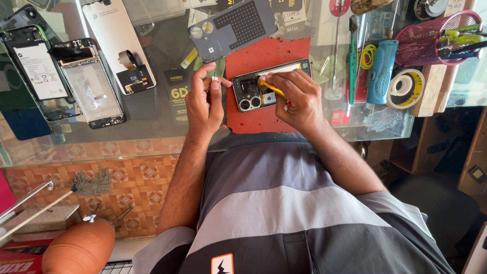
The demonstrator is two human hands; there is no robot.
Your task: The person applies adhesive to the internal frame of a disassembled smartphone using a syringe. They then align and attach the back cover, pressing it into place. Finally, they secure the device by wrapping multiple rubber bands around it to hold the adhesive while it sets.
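Fingers: right hand (299,99) grips yellow tool (270,87); left hand (204,104) pinches small white part (214,79).
Phone (266,83): opened, on red mat (264,91).
Desk (152,127): crowded; phone back cover (233,28) just beyond.

**Grey short-sleeved work shirt, bare forearms**

The person wears a short-sleeved shirt (284,213) built from broad bands of grey: a mid grey across the upper part, a paler grey stripe slanting below it, then dark charcoal. A small orange patch (222,264) with a white lightning-bolt mark sits on the dark band. Both forearms are bare, with no watch, rings or gloves showing.
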